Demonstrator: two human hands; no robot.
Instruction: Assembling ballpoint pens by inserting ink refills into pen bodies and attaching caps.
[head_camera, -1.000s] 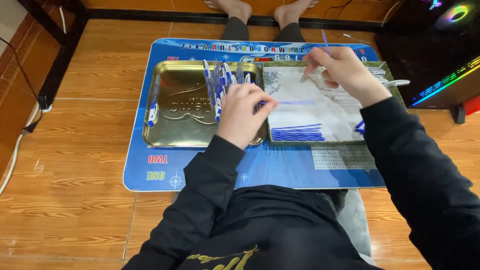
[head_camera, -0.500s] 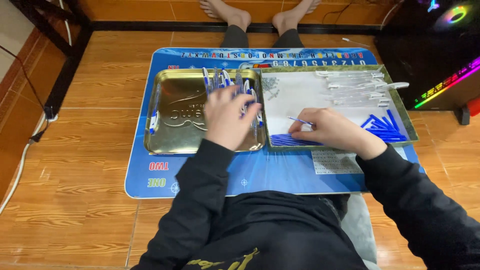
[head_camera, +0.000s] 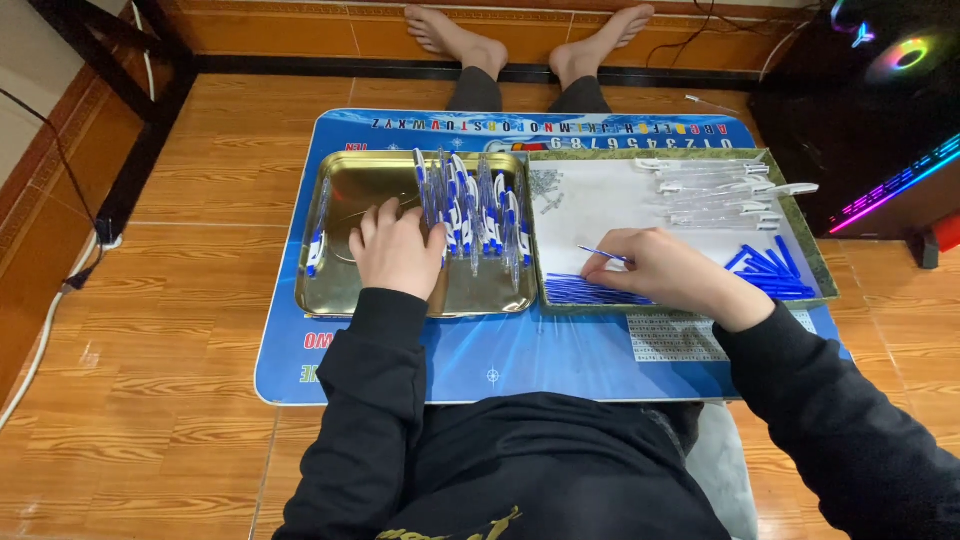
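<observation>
Your right hand (head_camera: 668, 272) pinches a thin blue refill (head_camera: 603, 254) above the refill pile at the white tray's (head_camera: 620, 205) near edge; your left hand (head_camera: 397, 250), fingers loosely curled, rests empty in the gold tray (head_camera: 345, 290) beside the assembled pens (head_camera: 478, 215). Pen assembly, I judge: next a clear barrel (head_camera: 715, 190).

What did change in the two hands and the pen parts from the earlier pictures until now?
The right hand came down from the far side of the white tray to its near edge and now pinches one thin blue refill above the refill pile. The left hand dropped from raised, holding pens, into the gold tray, lying beside the row of pens. Both trays, the blue mat and the clear barrels stayed put.
</observation>
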